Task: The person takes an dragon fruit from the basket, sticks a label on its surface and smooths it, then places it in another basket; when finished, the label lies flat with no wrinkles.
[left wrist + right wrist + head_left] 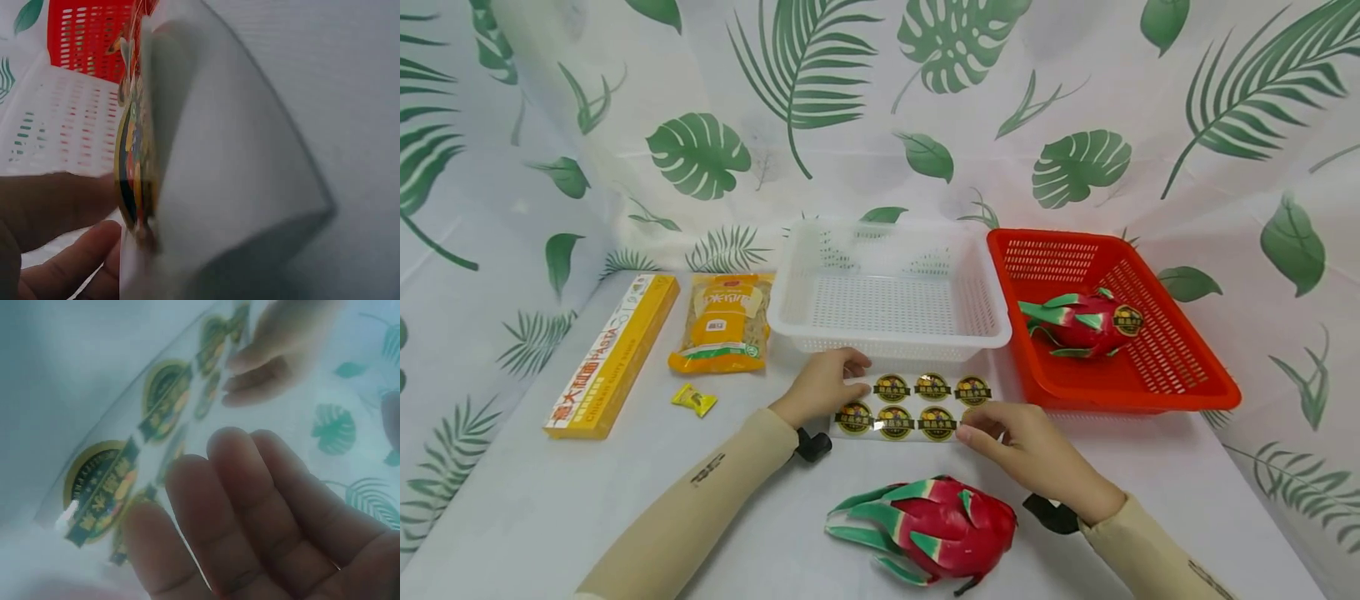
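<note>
A clear sheet of round black-and-gold stickers [893, 422] lies in front of the white basket. My left hand [827, 383] is at its left edge, thumb and fingers apart and loosely bent. In the left wrist view, fingertips [103, 240] come close to a sticker [132, 169], and the near part of the sheet bows up. My right hand [1030, 446] is at the right edge, its thumb by the last stickers. Its fingers [231, 506] look loosely extended in the right wrist view. A dragon fruit [951, 529] lies nearer me, between the forearms.
Behind the sheet stands a white perforated basket [887, 342]. The red basket [1150, 400] at right holds another dragon fruit [1086, 323] bearing a sticker. At left are a yellow pasta box [613, 358], an orange food packet [722, 321] and a small yellow wrapped piece [695, 399].
</note>
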### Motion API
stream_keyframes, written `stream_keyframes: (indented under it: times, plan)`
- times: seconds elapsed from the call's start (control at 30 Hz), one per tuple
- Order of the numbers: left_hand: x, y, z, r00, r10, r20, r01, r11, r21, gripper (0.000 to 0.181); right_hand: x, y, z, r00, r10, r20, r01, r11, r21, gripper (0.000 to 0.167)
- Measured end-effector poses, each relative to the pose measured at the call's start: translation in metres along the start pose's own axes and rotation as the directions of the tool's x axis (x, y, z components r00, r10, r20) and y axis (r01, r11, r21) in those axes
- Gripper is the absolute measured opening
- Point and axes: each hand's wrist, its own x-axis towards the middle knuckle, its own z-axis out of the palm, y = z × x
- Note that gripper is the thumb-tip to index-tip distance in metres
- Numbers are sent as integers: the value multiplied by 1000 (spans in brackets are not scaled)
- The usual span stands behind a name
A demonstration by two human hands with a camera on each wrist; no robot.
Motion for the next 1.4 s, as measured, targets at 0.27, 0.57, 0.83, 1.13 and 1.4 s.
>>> stream_keyframes:
  times: [0.27, 0.57, 0.83, 1.13, 1.4]
  plan:
    - [4, 3, -2, 998, -7, 66, 7, 1000, 0, 27, 32, 10, 16, 1000, -17, -9, 17, 1000, 17, 14]
    - [6, 4, -3, 993, -1, 118, 10, 997, -74, 22, 74, 6, 29, 994, -109, -32, 107, 993, -59, 27]
    - [5, 6, -3, 989, 3, 150, 10, 996, -85, 23, 95, 1, 42, 992, -126, -31, 119, 980, -161, 32]
    - [3, 6, -3, 988, 14, 152, -2, 997, -80, 23, 111, -4, 51, 995, -101, 23, 103, 984, -144, 24]
    - [3, 2, -1, 990, 21, 140, -9, 996, -87, 22, 115, -6, 54, 994, -110, 10, 111, 985, -133, 10]
